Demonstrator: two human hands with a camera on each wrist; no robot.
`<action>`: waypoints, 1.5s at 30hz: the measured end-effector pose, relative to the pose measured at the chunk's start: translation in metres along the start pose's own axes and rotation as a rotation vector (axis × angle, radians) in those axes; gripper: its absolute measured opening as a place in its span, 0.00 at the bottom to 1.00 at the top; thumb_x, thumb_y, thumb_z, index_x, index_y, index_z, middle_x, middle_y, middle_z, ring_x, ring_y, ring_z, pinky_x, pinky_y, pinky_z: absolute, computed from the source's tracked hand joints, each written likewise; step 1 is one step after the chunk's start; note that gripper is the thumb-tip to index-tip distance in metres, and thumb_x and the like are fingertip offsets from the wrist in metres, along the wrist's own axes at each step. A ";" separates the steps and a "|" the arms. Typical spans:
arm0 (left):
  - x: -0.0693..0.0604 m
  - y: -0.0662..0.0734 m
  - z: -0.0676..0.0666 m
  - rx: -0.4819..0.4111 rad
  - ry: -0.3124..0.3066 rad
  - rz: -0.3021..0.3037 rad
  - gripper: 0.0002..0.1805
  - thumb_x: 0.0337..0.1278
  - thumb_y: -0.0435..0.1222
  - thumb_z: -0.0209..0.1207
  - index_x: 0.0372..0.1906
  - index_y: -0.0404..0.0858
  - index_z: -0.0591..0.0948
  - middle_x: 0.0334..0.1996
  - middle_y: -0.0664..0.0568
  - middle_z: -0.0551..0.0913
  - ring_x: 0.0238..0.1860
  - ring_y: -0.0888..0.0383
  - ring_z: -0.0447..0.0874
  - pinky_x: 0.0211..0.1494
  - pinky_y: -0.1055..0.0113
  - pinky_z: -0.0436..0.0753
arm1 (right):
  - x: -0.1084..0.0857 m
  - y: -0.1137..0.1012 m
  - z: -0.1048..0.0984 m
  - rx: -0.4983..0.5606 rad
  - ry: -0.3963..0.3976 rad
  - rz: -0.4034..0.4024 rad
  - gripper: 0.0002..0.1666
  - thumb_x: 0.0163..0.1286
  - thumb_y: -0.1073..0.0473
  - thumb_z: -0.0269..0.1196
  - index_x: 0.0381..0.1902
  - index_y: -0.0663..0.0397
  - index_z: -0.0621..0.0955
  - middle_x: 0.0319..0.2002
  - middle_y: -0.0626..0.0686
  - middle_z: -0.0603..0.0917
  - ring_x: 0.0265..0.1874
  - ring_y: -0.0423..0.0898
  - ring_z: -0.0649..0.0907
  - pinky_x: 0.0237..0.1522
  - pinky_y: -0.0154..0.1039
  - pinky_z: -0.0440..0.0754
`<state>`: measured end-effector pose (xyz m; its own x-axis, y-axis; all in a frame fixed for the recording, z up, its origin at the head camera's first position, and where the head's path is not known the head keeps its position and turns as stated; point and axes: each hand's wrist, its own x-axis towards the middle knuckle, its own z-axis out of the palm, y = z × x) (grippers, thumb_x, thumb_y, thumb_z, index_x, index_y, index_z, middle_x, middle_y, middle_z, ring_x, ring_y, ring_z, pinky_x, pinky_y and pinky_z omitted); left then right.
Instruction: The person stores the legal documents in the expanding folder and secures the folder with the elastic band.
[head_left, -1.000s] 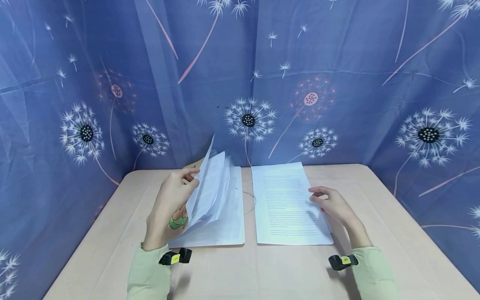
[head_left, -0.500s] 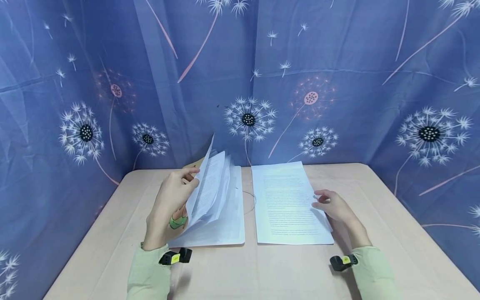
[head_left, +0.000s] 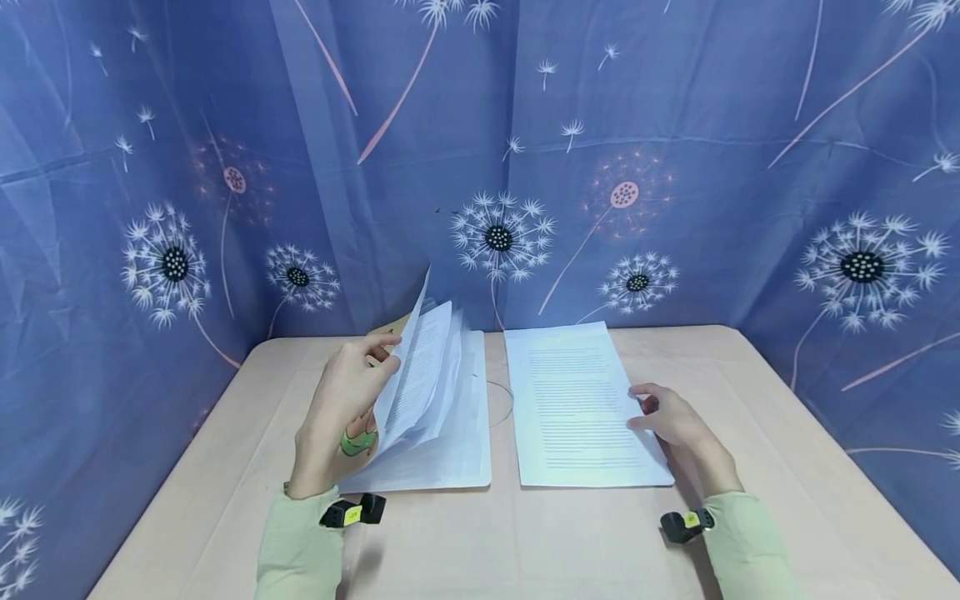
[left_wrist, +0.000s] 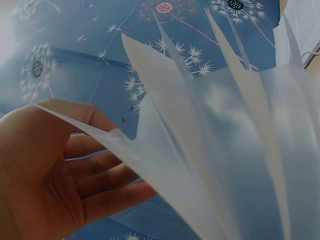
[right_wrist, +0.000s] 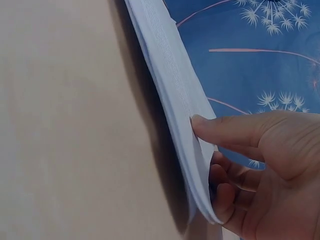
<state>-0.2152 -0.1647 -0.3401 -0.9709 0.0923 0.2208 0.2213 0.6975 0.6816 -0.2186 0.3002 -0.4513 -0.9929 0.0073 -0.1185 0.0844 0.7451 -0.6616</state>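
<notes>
Blue curtain (head_left: 405,192); right hand (head_left: 678,421) pinches papers (head_left: 577,417) (left hand (head_left: 345,396), pages (head_left: 412,383)).

Two hands (head_left: 341,383) (head_left: 672,419) — one folder (head_left: 467,454), one stack (head_left: 585,408)

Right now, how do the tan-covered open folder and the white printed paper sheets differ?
The tan-covered open folder fans its pages apart; the white printed paper sheets lie stacked together. The folder shows a cover with green print; the sheets show none. The folder is held by the left hand; the sheets, by the right hand. Both show printed text.
</notes>
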 end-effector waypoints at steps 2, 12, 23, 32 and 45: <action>0.000 0.000 0.000 -0.001 0.002 0.003 0.23 0.63 0.41 0.52 0.62 0.45 0.80 0.41 0.50 0.83 0.29 0.55 0.78 0.32 0.62 0.75 | 0.001 0.001 0.000 -0.001 0.004 -0.005 0.39 0.58 0.64 0.69 0.66 0.70 0.70 0.42 0.63 0.77 0.40 0.53 0.76 0.41 0.41 0.74; -0.002 0.000 -0.001 -0.010 0.010 0.009 0.22 0.64 0.40 0.52 0.61 0.45 0.81 0.40 0.49 0.84 0.23 0.54 0.74 0.27 0.62 0.72 | 0.002 0.004 -0.003 0.015 -0.009 -0.014 0.43 0.61 0.64 0.67 0.70 0.72 0.63 0.38 0.59 0.74 0.35 0.50 0.74 0.32 0.35 0.71; -0.002 0.001 -0.001 -0.008 0.007 0.011 0.23 0.63 0.40 0.52 0.62 0.44 0.81 0.40 0.49 0.83 0.24 0.55 0.74 0.27 0.62 0.72 | 0.000 0.003 0.001 -0.018 -0.016 0.059 0.49 0.59 0.60 0.69 0.73 0.69 0.59 0.42 0.62 0.75 0.39 0.53 0.76 0.42 0.44 0.74; -0.002 0.000 -0.001 -0.010 0.006 0.004 0.22 0.64 0.40 0.52 0.62 0.45 0.80 0.41 0.49 0.83 0.24 0.55 0.75 0.27 0.62 0.72 | -0.001 0.008 -0.007 -0.030 -0.039 -0.012 0.41 0.61 0.62 0.66 0.68 0.74 0.65 0.39 0.60 0.76 0.36 0.51 0.76 0.37 0.40 0.74; -0.001 -0.001 -0.002 -0.014 0.005 0.005 0.22 0.64 0.40 0.52 0.62 0.45 0.80 0.41 0.49 0.83 0.25 0.55 0.76 0.30 0.61 0.74 | -0.008 0.007 -0.020 0.153 -0.028 -0.195 0.33 0.65 0.64 0.65 0.63 0.74 0.69 0.35 0.59 0.79 0.30 0.41 0.78 0.31 0.33 0.77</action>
<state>-0.2139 -0.1665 -0.3396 -0.9694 0.0918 0.2279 0.2273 0.6870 0.6902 -0.2113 0.3190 -0.4401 -0.9891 -0.1469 0.0032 -0.0948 0.6211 -0.7780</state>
